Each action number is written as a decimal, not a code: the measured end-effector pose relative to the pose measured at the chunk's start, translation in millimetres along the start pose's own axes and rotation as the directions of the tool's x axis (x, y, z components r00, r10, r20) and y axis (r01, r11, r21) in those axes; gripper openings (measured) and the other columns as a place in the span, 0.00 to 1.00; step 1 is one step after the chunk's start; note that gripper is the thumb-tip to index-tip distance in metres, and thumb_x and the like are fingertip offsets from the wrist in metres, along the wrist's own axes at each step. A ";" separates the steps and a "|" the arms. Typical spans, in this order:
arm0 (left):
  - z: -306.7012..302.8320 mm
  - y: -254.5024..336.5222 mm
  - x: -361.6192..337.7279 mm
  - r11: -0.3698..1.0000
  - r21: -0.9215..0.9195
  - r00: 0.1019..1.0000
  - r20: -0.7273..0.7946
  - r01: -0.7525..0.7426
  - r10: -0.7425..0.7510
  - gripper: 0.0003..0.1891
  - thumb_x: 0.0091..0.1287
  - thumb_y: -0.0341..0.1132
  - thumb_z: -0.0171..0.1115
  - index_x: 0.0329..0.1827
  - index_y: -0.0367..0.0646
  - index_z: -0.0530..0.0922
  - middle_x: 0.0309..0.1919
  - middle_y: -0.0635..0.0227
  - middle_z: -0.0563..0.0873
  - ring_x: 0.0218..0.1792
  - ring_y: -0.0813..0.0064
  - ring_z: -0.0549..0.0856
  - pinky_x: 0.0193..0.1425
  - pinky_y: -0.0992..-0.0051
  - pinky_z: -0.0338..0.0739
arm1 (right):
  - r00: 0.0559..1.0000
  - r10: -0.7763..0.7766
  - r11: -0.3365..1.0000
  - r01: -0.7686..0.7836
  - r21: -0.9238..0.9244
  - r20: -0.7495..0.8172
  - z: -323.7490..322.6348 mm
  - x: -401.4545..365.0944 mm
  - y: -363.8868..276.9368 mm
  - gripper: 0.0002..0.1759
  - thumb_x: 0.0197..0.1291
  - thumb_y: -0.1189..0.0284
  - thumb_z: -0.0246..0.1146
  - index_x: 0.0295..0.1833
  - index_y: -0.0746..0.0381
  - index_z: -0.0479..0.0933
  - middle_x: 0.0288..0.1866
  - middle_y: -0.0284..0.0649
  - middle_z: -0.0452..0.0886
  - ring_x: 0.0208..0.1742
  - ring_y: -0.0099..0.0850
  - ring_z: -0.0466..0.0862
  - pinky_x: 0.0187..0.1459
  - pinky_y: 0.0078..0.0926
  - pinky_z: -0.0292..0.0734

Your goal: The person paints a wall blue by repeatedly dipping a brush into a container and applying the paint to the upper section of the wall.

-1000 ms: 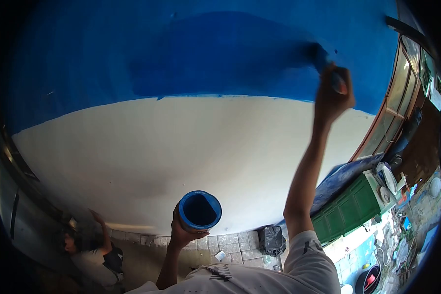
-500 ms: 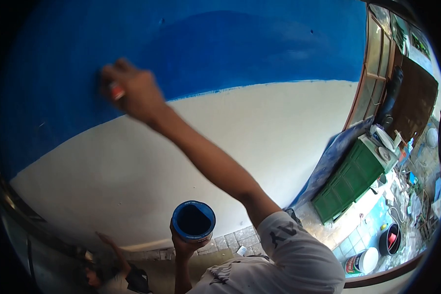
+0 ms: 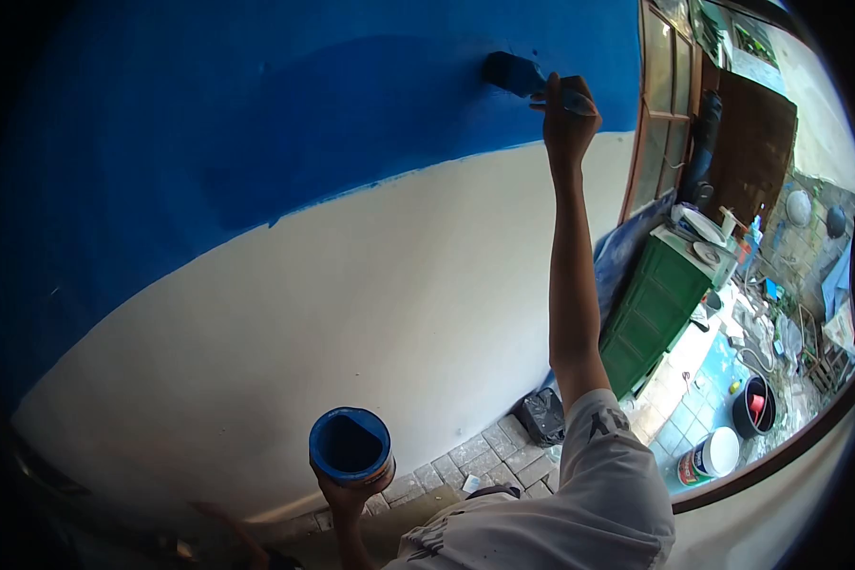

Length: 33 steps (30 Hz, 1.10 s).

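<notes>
Blue paint covers the top of the wall (image 3: 380, 294); the bottom half is bare white. The right hand (image 3: 567, 119) has its grip squeezed around a brush (image 3: 511, 71), high on the blue. The left hand (image 3: 347, 492) cups a paint can (image 3: 350, 446) down low.

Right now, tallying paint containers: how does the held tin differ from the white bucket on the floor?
The tin is blue, the white bucket white with a label. The tin is open and gripped in the left hand; the bucket stands unheld on the tiles. Both are round.
</notes>
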<state>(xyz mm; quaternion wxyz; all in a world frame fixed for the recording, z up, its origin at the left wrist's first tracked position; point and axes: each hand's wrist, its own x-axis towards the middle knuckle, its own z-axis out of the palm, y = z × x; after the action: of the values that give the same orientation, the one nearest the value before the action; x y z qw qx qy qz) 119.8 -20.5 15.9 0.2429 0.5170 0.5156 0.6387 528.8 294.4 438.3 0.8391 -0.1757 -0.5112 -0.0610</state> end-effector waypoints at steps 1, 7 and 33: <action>3.3 1.2 1.6 1.000 0.012 1.000 0.012 -0.006 0.006 0.64 0.34 0.39 0.96 0.78 0.46 0.64 0.66 0.62 0.78 0.66 0.63 0.81 0.73 0.58 0.78 | 1.000 -0.003 1.000 0.003 -0.012 -0.005 -4.2 0.2 1.6 0.10 0.75 0.74 0.68 0.38 0.66 0.79 0.33 0.41 0.88 0.33 0.30 0.92 0.30 0.28 0.88; 28.6 1.5 10.7 0.998 0.043 0.995 0.096 -0.044 0.040 0.65 0.35 0.41 0.96 0.79 0.43 0.62 0.67 0.58 0.78 0.65 0.61 0.82 0.72 0.57 0.78 | 0.895 -0.386 0.875 0.432 -0.217 0.225 68.2 -58.2 -53.6 0.06 0.64 0.78 0.76 0.41 0.63 0.83 0.38 0.43 0.88 0.35 0.39 0.88 0.36 0.30 0.82; 253.5 -1.6 38.6 0.999 0.032 0.999 0.045 -0.023 0.022 0.71 0.31 0.44 0.98 0.82 0.42 0.60 0.71 0.59 0.75 0.71 0.60 0.78 0.77 0.58 0.71 | 0.906 -0.349 0.911 0.388 -0.140 0.239 -96.3 53.1 94.1 0.06 0.67 0.77 0.74 0.41 0.62 0.82 0.37 0.43 0.86 0.34 0.38 0.88 0.36 0.32 0.82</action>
<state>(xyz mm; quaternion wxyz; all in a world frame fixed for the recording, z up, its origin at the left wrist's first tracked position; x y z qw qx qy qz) 336.9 115.8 13.5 0.2386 0.5406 0.5145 0.6213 660.8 351.7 423.1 0.7340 -0.1579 -0.6125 -0.2473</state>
